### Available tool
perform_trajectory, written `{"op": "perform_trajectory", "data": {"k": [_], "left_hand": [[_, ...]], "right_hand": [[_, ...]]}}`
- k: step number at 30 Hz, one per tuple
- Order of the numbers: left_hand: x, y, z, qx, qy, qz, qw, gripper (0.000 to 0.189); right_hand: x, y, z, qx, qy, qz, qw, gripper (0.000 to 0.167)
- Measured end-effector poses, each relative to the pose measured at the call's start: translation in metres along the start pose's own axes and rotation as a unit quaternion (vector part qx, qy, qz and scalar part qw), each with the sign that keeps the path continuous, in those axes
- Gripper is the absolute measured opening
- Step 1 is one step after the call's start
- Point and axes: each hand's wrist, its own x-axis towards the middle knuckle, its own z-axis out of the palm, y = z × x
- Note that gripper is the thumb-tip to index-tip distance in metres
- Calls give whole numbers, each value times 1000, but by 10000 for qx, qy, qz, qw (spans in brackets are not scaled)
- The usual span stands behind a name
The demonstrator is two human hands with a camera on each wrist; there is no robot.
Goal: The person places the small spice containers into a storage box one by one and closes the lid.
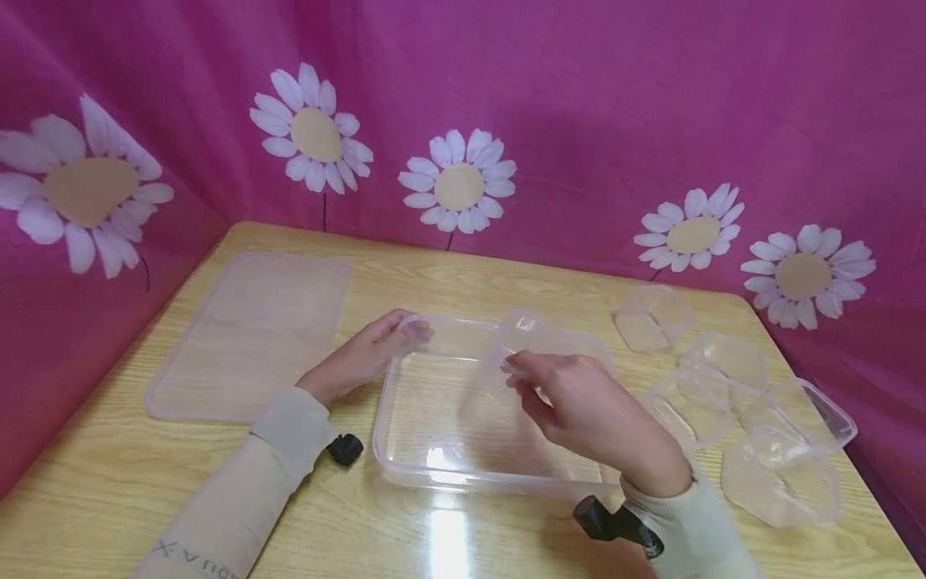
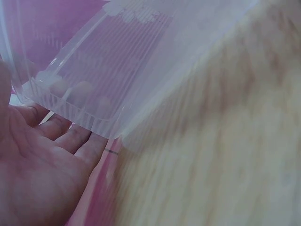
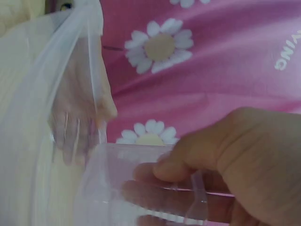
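A large rectangular clear plastic container (image 1: 492,482) sits on the table before me. My left hand (image 1: 365,354) is at its far left corner. In the left wrist view the fingers (image 2: 70,139) of that hand reach behind the ribbed clear wall, their tips showing through it. My right hand (image 1: 579,402) is over the large container and pinches a small clear plastic container (image 1: 522,323) by its wall. In the right wrist view the thumb lies on the near side of this small container (image 3: 127,160), and the other fingers show through the plastic.
A flat translucent lid (image 1: 246,338) lies on the table (image 1: 448,547) at the left. To the right stand several small clear containers (image 1: 781,482), some overlapping in view. A pink cloth (image 1: 564,121) with daisies hangs behind the table and along its sides.
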Motion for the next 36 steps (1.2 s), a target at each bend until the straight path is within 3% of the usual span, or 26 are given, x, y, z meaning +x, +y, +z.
{"op": "perform_trajectory", "data": {"k": [5,9,20,28,36], "left_hand": [[1,-2,2,69,-20,-146,9999,43],[3,-3,4,100,-31,-188,9998,43],[6,-7,6,56,-159,49,9998,39],[1,-4,0,170,-9,121,9998,44],[1,-6,-1,243,-59,263,9993,45]], "right_hand": [[11,-15,6,171,-465,-142,9987,25],[18,-25,13,247,-408,-262,9985,22],[18,-37,33,492,-872,-261,9946,19],[27,-43,45,523,-1077,-689,9904,12],[27,-43,54,433,-1133,-889,9886,10]]}}
